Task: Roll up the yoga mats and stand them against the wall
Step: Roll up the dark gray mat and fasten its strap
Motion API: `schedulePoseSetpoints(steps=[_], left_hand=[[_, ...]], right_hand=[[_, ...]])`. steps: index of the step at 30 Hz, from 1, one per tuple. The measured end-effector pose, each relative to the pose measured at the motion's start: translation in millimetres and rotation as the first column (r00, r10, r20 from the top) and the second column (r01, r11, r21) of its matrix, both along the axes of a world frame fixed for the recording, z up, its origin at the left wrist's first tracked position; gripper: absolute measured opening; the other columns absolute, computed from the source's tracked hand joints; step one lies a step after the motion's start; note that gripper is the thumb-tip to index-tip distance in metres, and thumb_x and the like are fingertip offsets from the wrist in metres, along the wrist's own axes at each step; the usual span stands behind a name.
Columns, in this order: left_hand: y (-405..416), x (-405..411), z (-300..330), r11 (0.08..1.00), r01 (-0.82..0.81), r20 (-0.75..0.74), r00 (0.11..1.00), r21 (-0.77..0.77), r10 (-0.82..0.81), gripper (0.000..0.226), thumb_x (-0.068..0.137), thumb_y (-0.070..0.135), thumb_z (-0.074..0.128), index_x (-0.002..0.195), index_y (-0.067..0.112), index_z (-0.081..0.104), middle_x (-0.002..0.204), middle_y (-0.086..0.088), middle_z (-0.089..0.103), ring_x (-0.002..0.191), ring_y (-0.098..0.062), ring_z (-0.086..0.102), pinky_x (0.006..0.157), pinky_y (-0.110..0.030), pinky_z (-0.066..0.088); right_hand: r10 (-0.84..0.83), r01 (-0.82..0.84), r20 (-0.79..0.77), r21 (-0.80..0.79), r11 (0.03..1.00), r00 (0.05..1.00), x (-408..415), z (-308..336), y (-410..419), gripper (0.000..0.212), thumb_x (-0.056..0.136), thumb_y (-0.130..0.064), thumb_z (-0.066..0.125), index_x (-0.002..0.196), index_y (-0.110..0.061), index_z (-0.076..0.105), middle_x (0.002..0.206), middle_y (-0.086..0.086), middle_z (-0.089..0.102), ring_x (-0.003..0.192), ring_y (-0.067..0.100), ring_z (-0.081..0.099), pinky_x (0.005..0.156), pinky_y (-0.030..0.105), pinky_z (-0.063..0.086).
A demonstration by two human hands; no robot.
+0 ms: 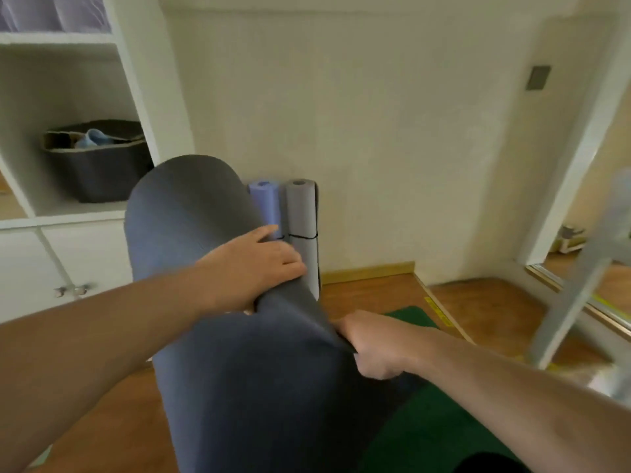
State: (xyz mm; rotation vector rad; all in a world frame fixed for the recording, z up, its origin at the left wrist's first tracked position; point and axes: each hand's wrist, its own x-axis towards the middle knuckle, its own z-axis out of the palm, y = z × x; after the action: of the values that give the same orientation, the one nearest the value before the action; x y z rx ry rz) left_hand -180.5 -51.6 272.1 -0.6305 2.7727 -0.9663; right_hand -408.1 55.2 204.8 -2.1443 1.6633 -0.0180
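Wood floor [112,418] underfoot, green mat [423,435] at 5 o'clock; right hand [372,346] pinches dark mat [218,302] flap, left hand [252,264] spread flat on roll; keep flap taut, then stand beside lilac mat [264,206] and grey mat [302,213] at 12 o'clock wall [375,131].

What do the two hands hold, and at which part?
Both hold the dark mat. The left hand rests over the roll's side; the right hand grips its loose outer edge.

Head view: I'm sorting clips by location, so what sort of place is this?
Probably a room in a home used for exercise: rolled mats stand against a plain wall, a white shelf unit holds a storage bin, and the floor is wood.
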Motion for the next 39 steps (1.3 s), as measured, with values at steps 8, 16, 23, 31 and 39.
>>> schedulePoseSetpoints(steps=[8,16,23,31,39], left_hand=[[-24,-119,-115,0.996,0.061,0.103,0.992,0.069,-0.068,0.020,0.087,0.028,0.072,0.102,0.028,0.059,0.100,0.005,0.070,0.097,-0.024,0.063,0.088,-0.040,0.045],[-58,-251,-283,0.952,0.164,0.095,0.977,0.258,-0.194,0.044,0.070,0.011,0.080,0.078,0.031,0.042,0.070,0.009,0.056,0.070,-0.020,0.055,0.069,-0.035,0.028],[-63,-330,-400,0.911,0.108,0.091,0.983,0.397,-0.157,0.024,0.093,0.013,0.064,0.106,0.032,0.058,0.100,0.008,0.063,0.095,-0.021,0.061,0.088,-0.038,0.042],[-94,-331,-444,0.842,0.045,0.104,0.987,0.537,-0.120,0.025,0.101,0.017,0.050,0.113,0.035,0.061,0.110,0.011,0.062,0.102,-0.016,0.059,0.082,-0.033,0.031],[-109,-318,-447,0.808,0.065,0.042,0.993,0.585,-0.111,0.024,0.087,0.010,0.064,0.098,0.031,0.065,0.092,0.009,0.066,0.088,-0.021,0.065,0.076,-0.036,0.038]], right_hand=[[-0.259,0.226,0.096,0.264,0.938,0.961,-108,-128,-25,0.068,0.075,-0.038,0.093,0.135,-0.039,0.063,0.129,-0.015,0.072,0.115,0.017,0.069,0.101,0.039,0.057],[-0.531,0.358,0.158,0.579,0.733,0.832,-226,-290,-12,0.077,0.067,-0.049,0.097,0.136,-0.038,0.065,0.127,-0.018,0.073,0.114,0.014,0.070,0.106,0.042,0.056],[-0.990,0.573,0.139,0.813,0.104,-0.017,-344,-416,1,0.104,0.063,-0.067,0.094,0.146,-0.014,0.061,0.145,0.012,0.064,0.132,0.033,0.062,0.114,0.046,0.048],[-0.934,0.786,-0.039,0.529,-0.321,-0.356,-419,-516,7,0.114,0.087,-0.034,0.086,0.169,-0.021,0.007,0.166,0.016,0.028,0.148,0.044,0.037,0.117,0.060,0.043],[-0.824,0.745,0.270,0.620,-0.248,-0.498,-409,-482,-2,0.042,0.096,-0.007,0.075,0.134,-0.017,0.058,0.124,0.003,0.065,0.129,0.030,0.059,0.106,0.048,0.052]])
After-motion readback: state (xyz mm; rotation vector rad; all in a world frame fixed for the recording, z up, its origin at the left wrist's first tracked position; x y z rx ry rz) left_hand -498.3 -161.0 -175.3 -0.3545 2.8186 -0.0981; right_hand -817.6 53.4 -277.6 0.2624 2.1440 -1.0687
